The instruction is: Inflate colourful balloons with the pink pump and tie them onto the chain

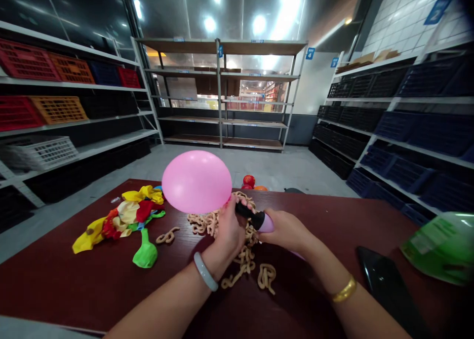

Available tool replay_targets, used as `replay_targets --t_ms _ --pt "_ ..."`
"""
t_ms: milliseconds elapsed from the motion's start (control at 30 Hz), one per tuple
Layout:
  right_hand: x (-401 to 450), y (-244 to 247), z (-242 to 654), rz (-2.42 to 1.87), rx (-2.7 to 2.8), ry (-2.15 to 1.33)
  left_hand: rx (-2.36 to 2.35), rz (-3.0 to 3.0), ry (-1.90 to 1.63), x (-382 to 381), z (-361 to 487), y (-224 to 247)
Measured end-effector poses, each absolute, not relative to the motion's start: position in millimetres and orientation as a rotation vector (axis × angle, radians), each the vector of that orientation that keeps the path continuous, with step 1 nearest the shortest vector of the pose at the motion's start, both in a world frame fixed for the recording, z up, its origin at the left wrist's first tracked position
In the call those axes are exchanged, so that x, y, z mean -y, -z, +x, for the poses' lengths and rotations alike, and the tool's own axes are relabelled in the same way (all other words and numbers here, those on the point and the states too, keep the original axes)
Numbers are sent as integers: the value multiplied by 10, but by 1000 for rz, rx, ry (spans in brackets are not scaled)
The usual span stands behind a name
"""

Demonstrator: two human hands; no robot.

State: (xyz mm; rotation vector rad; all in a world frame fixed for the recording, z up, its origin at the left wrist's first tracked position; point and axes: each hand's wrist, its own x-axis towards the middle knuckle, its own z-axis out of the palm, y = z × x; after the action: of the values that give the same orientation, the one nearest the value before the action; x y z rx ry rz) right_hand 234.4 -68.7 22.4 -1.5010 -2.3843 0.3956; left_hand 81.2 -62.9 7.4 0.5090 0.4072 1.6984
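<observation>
A glossy, inflated pink balloon is held above a dark reddish-brown table, its neck end in the closed fingers of the left hand, beside the tip of a black-and-lilac pump gripped by the right hand. Beneath lie tan, curled, cord-like strands; limp multicoloured balloons lie left, a flat black slab right.
</observation>
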Motion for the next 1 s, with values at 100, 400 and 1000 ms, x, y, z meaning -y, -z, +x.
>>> replay_targets --t_ms 100,400,1000 --pt "704 -227 2338 -1503 2382 -394 -392 524 -1682 670 893 -59" --pt "731 -249 2321 -1316 2458 -241 -489 463 -1730 561 798 48" --pt "299 -55 2917 -1867 2366 -153 -586 537 -1664 342 251 -110"
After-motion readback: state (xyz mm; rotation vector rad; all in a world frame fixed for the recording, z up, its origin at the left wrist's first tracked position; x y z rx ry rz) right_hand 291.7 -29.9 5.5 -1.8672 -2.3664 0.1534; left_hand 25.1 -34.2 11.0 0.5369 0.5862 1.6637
